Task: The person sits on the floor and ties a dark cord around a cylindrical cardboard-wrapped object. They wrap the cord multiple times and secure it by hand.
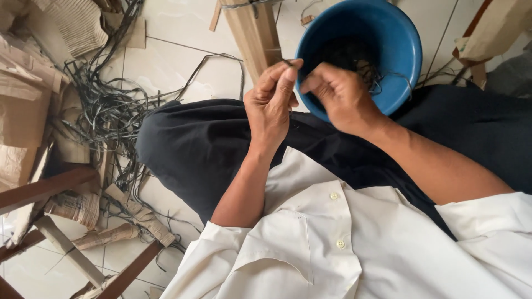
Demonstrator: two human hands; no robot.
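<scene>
My left hand (pixel 271 99) is raised over my lap with thumb and forefinger pinched on a thin dark strand (pixel 288 62). My right hand (pixel 338 94) is curled beside it, fingers closed, at the rim of a blue plastic basin (pixel 399 50) that holds a tangle of dark strands (pixel 354 58). Whether the right hand grips the same strand is hard to tell. Both hands hover above my crossed legs in dark trousers (pixel 205 144); I wear a white buttoned shirt (pixel 332 243).
A heap of loose dark strips (pixel 111 111) lies on the white tiled floor at the left. Torn cardboard pieces (pixel 27 105) and wooden frame bars (pixel 50 185) crowd the left edge. A wooden plank (pixel 252 33) lies beside the basin.
</scene>
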